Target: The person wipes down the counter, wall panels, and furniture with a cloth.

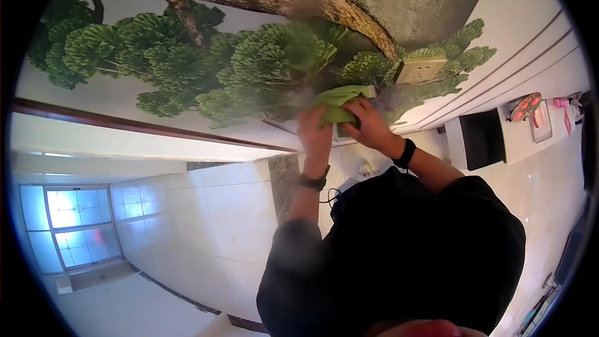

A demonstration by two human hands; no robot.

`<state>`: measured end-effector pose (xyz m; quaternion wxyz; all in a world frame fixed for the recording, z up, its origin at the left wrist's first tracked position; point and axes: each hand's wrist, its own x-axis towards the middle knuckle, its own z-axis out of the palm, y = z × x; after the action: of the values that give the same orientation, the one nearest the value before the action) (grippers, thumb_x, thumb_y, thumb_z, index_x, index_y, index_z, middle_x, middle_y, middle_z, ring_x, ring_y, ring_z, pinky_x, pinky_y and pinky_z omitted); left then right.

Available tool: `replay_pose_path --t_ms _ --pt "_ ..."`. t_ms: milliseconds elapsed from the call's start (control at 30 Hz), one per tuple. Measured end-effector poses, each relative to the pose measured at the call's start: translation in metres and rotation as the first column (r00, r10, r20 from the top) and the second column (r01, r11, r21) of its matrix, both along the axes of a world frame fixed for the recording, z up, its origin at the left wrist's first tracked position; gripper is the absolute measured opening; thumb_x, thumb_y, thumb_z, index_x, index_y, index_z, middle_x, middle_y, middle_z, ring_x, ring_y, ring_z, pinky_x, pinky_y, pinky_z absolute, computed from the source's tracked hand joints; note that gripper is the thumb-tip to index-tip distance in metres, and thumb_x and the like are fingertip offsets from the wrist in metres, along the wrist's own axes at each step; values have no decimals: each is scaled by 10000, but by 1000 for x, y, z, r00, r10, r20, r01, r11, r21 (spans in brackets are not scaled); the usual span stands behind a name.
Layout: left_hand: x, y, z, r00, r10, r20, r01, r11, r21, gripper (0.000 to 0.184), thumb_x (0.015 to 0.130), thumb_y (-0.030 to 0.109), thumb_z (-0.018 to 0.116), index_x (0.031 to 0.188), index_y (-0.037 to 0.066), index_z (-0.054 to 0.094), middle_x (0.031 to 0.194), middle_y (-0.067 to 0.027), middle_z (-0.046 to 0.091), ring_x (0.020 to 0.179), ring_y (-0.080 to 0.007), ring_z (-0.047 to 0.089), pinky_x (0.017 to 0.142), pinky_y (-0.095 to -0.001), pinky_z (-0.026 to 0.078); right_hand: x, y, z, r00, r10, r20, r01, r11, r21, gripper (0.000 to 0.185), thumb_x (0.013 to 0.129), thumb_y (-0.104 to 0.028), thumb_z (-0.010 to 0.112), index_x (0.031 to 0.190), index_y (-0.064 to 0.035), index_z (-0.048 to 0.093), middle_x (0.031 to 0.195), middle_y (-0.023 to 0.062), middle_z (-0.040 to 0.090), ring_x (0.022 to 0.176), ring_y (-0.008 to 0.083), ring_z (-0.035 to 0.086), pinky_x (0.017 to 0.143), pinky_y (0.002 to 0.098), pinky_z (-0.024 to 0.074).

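Observation:
A green cloth point(339, 97) is bunched up against the wall with the painted trees, between my two hands. My left hand point(315, 130) has its fingers closed on the cloth's left edge. From the right, my right hand point(369, 126) grips the cloth with thumb and fingers. A pale object behind the cloth shows only at its edges, and I cannot make out what it is. Just right of the cloth, a gold socket plate point(421, 70) is fixed to the wall.
A wooden trim strip point(150, 126) runs along the wall at the left. At the right stands a white cabinet with a black panel point(482, 139), a patterned round item point(524, 107) and a tray point(541, 122). A bright window point(81, 224) is at far left.

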<state>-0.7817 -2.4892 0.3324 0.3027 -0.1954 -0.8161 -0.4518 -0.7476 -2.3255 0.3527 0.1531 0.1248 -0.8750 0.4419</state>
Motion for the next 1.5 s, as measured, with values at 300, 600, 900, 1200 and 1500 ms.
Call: replay_pose_path --t_ms 300,600,900,1200,1500 --pt "10 106 -11 969 -248 8 248 967 -55 479 670 2 706 1101 211 689 1085 -47 601 809 -267 650 642 -363 536 32 94 -32 950 -304 72 313 926 -213 370 725 -39 649 1079 -41 542 1002 185 570 929 412 579 771 414 488" --pt "9 131 66 928 -325 -181 338 940 46 536 690 2 711 1179 217 662 1084 -59 598 793 -274 651 620 -359 542 30 117 52 885 -285 -368 254 958 -130 430 684 -15 598 1112 -24 554 1014 170 560 953 347 592 849 369 473" --pt "1 126 48 917 -384 -106 392 918 65 508 674 1 730 1142 187 659 1050 -65 590 793 -278 654 617 -370 542 17 117 19 898 -296 -326 235 948 -213 350 690 -31 635 1024 -40 531 993 165 573 927 317 601 835 370 476" --pt "7 120 54 921 -387 -34 384 920 -73 529 673 50 735 1169 201 625 1076 -38 570 738 -269 650 589 -365 539 26 120 10 938 -301 -172 245 926 -288 323 689 -15 603 996 -31 502 927 131 591 856 243 596 783 328 482" --pt "6 156 83 900 -403 -164 409 913 0 480 680 79 728 1143 176 649 1058 -46 569 731 -253 660 594 -355 532 22 142 36 872 -376 -314 251 894 -372 291 717 -21 515 1006 -7 495 1052 141 524 965 203 516 898 312 426"
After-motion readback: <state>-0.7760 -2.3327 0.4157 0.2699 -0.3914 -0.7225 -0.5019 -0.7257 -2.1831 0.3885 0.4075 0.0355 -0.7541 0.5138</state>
